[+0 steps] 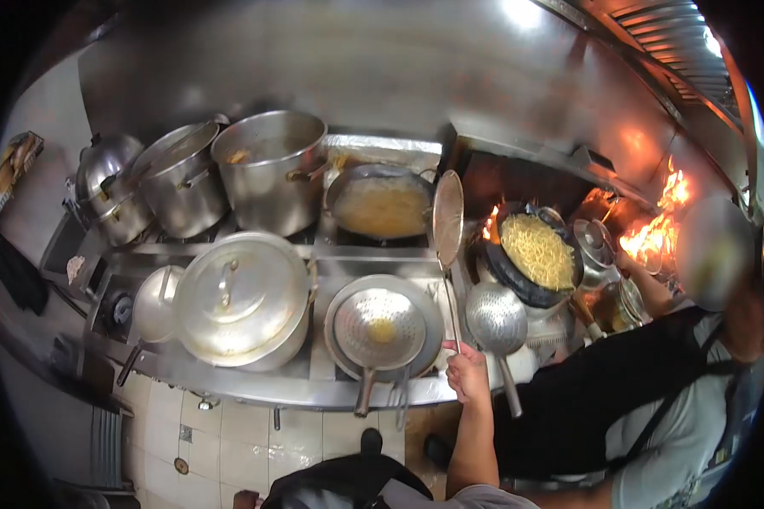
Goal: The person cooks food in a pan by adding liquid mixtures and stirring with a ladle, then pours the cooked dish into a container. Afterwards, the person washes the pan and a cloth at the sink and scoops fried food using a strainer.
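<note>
My right hand [467, 373] is closed around the long thin handle of a mesh skimmer [448, 219]. The skimmer's round head is raised near the wok [380, 206] of bubbling golden liquid. To its right, a dark wok [518, 270] holds a heap of yellow noodles [538, 252]. Below the noodles, close to my right hand, lies a perforated metal ladle [496, 317]. Left of that hand, a perforated strainer [379, 329] with a little yellow food in it rests over a metal bowl. At the bottom edge, only a small part of my left hand [246, 500] shows, its fingers hidden.
A co-worker [603, 399] in a black apron stands at right, an arm reaching toward tall flames [658, 237]. A big lidded pot [242, 297] occupies the front left. Behind stand tall stockpots [267, 182]. A long-handled pan [157, 305] lies beside the lidded pot.
</note>
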`<state>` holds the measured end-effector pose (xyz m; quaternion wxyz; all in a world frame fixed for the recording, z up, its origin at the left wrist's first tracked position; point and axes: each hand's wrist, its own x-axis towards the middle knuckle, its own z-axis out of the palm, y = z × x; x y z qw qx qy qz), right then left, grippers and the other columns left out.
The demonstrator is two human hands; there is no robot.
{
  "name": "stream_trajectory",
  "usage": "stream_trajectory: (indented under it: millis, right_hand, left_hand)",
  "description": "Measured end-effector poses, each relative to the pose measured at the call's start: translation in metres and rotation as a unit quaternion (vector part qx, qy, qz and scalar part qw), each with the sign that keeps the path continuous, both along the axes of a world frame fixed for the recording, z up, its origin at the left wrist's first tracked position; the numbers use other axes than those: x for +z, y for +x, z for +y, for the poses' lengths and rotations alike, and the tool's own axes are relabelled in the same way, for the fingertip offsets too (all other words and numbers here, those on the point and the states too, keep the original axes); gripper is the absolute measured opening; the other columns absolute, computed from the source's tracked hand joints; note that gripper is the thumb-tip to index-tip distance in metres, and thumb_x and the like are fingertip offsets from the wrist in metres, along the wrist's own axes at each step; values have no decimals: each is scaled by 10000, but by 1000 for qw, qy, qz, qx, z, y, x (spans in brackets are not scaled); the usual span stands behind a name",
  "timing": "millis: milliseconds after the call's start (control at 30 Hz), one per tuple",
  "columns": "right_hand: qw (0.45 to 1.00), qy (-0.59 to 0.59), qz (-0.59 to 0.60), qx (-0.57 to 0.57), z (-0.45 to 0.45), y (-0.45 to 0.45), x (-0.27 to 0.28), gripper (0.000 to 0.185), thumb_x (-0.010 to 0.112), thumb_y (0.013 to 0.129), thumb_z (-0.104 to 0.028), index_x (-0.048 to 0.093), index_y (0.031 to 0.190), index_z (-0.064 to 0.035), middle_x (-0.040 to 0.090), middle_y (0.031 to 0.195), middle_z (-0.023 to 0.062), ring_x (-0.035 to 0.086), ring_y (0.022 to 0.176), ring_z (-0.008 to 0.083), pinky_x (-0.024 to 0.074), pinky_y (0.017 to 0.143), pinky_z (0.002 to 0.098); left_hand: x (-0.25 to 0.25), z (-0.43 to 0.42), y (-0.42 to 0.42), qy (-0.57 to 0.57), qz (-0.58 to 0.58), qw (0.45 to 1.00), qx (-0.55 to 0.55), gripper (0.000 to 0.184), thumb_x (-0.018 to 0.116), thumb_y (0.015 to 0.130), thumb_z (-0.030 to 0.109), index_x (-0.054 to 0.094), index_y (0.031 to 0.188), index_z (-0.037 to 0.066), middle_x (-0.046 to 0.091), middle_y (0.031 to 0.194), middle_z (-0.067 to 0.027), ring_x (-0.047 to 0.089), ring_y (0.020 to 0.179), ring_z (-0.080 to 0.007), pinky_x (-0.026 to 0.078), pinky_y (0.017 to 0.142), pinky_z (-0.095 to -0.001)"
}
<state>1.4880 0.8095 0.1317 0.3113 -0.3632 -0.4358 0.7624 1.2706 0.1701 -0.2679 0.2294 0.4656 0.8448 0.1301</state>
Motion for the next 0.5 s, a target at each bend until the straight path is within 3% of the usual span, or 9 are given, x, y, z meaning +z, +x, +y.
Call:
stream_trajectory:
  millis: [33, 100, 167, 300, 333, 367, 400, 467, 500]
  right_hand:
    - [999, 12, -41, -12, -25, 3, -3, 308, 510, 767, -8, 550, 1073, -7, 379, 507, -48, 290, 340, 43, 201, 305, 220]
    - [992, 51, -109, -28, -71, 7, -6, 303, 505, 759, 10, 552, 1058, 19, 407, 534, -55, 299, 369, 28, 204, 322, 197]
    - [983, 87, -162, -19, -102, 16, -22, 313, 512, 758, 15, 542, 1070, 22, 423, 548, -56, 307, 369, 21, 197, 322, 192]
    - [954, 177, -241, -7, -139, 21, -58, 215, 567, 736, -44, 620, 933, 23, 499, 624, -48, 388, 495, 29, 296, 435, 224]
    - [943, 192, -272, 4, -146, 17, -59, 214, 578, 727, -55, 631, 915, 32, 529, 663, -32, 428, 552, 48, 334, 489, 239]
    - [930, 209, -302, 15, -149, 14, -60, 216, 589, 719, -67, 642, 897, 40, 559, 703, -17, 467, 609, 66, 371, 542, 254]
    - [915, 219, -337, 30, -150, 13, -66, 259, 603, 708, -71, 639, 925, 66, 611, 766, 33, 537, 683, 114, 425, 621, 280]
    - [915, 215, -339, 45, -147, 11, -78, 253, 626, 702, -79, 642, 902, 76, 636, 797, 50, 563, 713, 135, 443, 655, 296]
    - [898, 248, -360, 55, -133, 17, -112, 256, 656, 696, -118, 657, 884, 56, 657, 797, 67, 582, 722, 143, 451, 659, 300]
  left_hand:
    - [1, -10, -13, -18, -111, 991, 71, 214, 440, 894, 216, 580, 946, 62, 657, 806, -107, 647, 667, -253, 504, 573, -430]
    - [3, -29, -35, -37, -321, 899, 297, 222, 446, 895, 215, 578, 983, 59, 660, 812, -107, 650, 671, -249, 505, 569, -422]
    - [14, -52, -51, -47, -368, 857, 357, 236, 452, 897, 214, 575, 1021, 55, 662, 819, -108, 653, 676, -245, 505, 566, -414]
    - [30, -99, -69, -100, -413, 817, 390, 267, 446, 912, 226, 557, 1090, 62, 662, 853, -112, 654, 707, -253, 502, 588, -427]
    - [27, -105, -75, -123, -437, 795, 403, 280, 434, 925, 239, 541, 1121, 71, 660, 879, -116, 652, 735, -264, 499, 614, -448]
    - [26, -101, -81, -159, -467, 711, 500, 291, 426, 941, 262, 521, 1159, 94, 656, 922, -116, 647, 776, -283, 487, 646, -478]
    - [28, -104, -85, -191, -462, 727, 471, 298, 391, 960, 287, 510, 1175, 119, 652, 931, -102, 640, 787, -286, 482, 641, -478]
    - [37, -103, -87, -140, -472, 722, 485, 253, 404, 939, 146, 540, 1078, -15, 660, 906, -155, 628, 633, -238, 507, 509, -384]
    - [27, -101, -94, -87, -474, 712, 511, 224, 453, 911, 125, 529, 1060, -24, 649, 881, -160, 607, 596, -242, 502, 490, -382]
